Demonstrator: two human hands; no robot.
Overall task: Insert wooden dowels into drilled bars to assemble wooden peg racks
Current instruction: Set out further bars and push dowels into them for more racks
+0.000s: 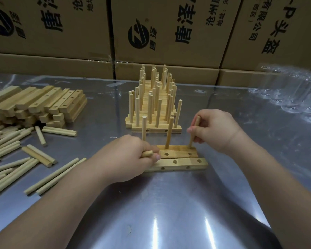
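Observation:
Two drilled wooden bars lie side by side on the metal table in front of me. The far bar [178, 150] has two dowels standing in it, one at its left end [144, 128] and one in the middle [169, 133]. My right hand [214, 130] grips a third dowel [193, 135] whose lower end sits at the far bar's right hole. The near bar [181, 164] has open holes and no dowels. My left hand [131, 155] rests on the bars' left end, closed around spare dowels [147, 154].
Finished peg racks [153, 105] stand in a row behind the bars. A stack of drilled bars [41, 105] and loose dowels [11, 151] fill the left of the table. Clear plastic bags [291, 94] lie at the right. Cardboard boxes [169, 33] wall the back.

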